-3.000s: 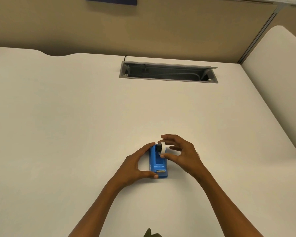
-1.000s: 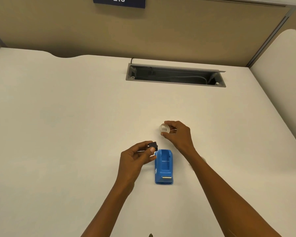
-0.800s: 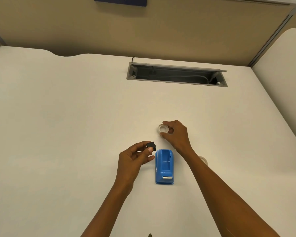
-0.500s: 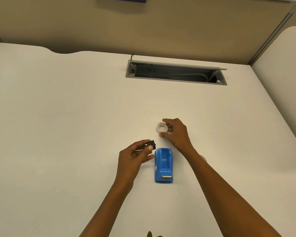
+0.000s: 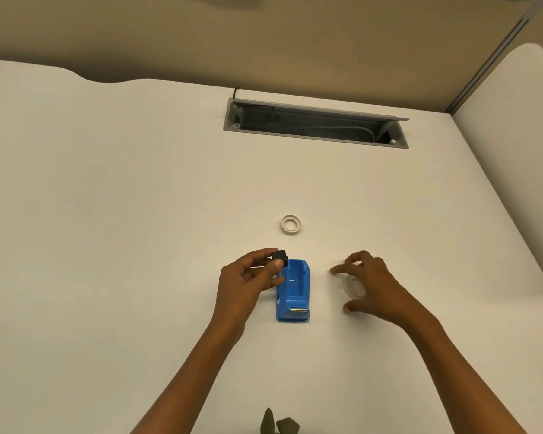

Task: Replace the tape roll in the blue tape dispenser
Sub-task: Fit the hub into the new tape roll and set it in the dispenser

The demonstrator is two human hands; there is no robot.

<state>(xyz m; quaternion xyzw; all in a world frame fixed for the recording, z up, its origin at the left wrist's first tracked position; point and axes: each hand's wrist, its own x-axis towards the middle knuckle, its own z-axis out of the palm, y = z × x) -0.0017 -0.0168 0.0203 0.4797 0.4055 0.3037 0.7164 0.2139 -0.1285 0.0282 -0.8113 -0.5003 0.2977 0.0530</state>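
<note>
Blue dispenser (image 5: 293, 291) empty, mid-desk. Left hand (image 5: 248, 278) pinches black hub (image 5: 279, 257). Right hand (image 5: 369, 285), fingers spread, reaches new clear roll (image 5: 353, 288) at dispenser's 3 o'clock. Old ring (image 5: 291, 224) at 12. Next: grab roll, push hub in.

Two bare forearms enter from the lower edge, the left from about 7 o'clock and the right from about 5 o'clock. No sleeve, cuff, glove, watch, bracelet or ring shows on either arm. The bare left hand (image 5: 248, 281) and the bare right hand (image 5: 372, 285) are both seen from the back, knuckles uppermost. Short, unpainted nails show on the left thumb and on the right fingertips (image 5: 333, 270). Both wrists are uncovered. The arms are cut off by the frame below the elbow.
</note>
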